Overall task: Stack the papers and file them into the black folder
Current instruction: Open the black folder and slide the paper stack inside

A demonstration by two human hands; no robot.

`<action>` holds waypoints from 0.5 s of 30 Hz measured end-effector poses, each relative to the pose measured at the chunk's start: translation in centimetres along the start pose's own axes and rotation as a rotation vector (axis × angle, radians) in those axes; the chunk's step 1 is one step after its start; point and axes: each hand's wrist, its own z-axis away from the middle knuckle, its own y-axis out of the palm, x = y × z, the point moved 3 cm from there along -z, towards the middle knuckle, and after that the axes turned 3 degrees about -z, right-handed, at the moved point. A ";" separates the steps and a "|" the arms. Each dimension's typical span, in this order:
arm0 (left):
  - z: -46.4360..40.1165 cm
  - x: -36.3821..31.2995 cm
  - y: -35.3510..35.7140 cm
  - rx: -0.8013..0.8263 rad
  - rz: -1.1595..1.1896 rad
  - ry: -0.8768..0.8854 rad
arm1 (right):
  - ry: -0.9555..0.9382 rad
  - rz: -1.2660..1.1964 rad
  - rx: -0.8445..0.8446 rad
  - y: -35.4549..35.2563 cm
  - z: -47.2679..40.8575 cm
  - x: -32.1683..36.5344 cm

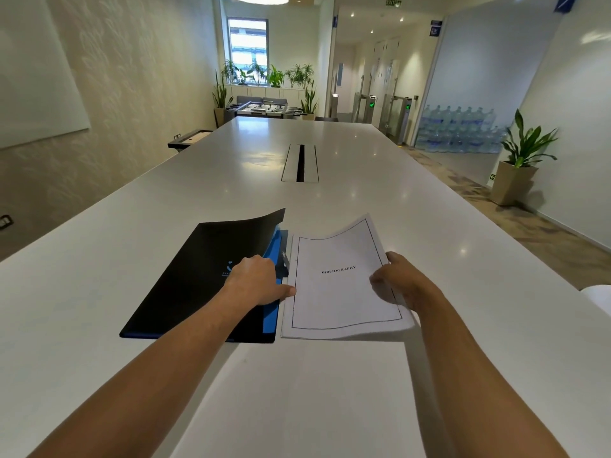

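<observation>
A black folder [191, 279] with a blue inner lining lies on the white table [297, 391], its cover raised and curling at the far corner. Beside it on the right is a stack of white papers [334, 292]; the top sheet reads "BIBLIOGRAPHY" inside a thin border. My left hand [254, 279] rests on the folder's right edge with a finger touching the papers' left edge. My right hand [396, 282] grips the papers' right edge, which is lifted and bent upward.
A cable slot [300, 162] is set in the middle of the table further away. A white object [596, 297] shows at the table's right edge. Potted plant [519, 160] and stacked water bottles [459, 128] stand off to the right.
</observation>
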 end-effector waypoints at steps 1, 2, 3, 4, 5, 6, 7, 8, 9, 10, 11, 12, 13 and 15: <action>0.0 0.1 -0.1 -0.005 0.028 -0.003 | -0.003 -0.081 0.010 -0.2 0.0 -0.1; -0.1 0.3 -0.2 -0.009 0.063 -0.007 | -0.009 -0.151 0.016 -0.4 0.1 0.0; -0.2 0.6 -0.3 -0.008 0.100 -0.011 | -0.025 -0.211 0.014 -0.7 0.0 0.1; -0.2 1.0 -0.5 0.000 0.135 -0.013 | -0.041 -0.259 0.007 -1.0 0.1 0.4; -0.1 1.4 -0.7 0.010 0.161 -0.011 | -0.068 -0.308 -0.002 -1.2 0.2 0.7; -0.1 1.8 -0.9 0.019 0.180 -0.008 | -0.097 -0.339 -0.025 -1.4 0.4 1.2; 0.0 2.1 -1.1 0.022 0.192 -0.003 | -0.129 -0.373 -0.049 -1.7 0.4 1.6; 0.2 2.3 -1.3 0.024 0.198 -0.001 | -0.153 -0.391 -0.072 -1.8 0.6 2.2; 0.3 2.5 -1.5 0.022 0.198 0.000 | -0.174 -0.423 -0.096 -1.8 0.7 2.7; 0.4 2.5 -1.6 0.019 0.196 -0.001 | -0.185 -0.449 -0.116 -1.7 1.0 3.3; 0.4 2.5 -1.9 0.014 0.194 -0.002 | -0.190 -0.482 -0.135 -1.5 1.3 3.8; 0.5 2.4 -2.1 0.012 0.193 -0.005 | -0.194 -0.503 -0.146 -1.1 1.6 4.3; 0.5 2.4 -2.4 0.005 0.190 -0.009 | -0.200 -0.516 -0.163 -0.6 1.9 4.8; 0.5 2.4 -2.9 -0.017 0.193 -0.019 | -0.242 -0.447 -0.209 0.7 2.6 5.5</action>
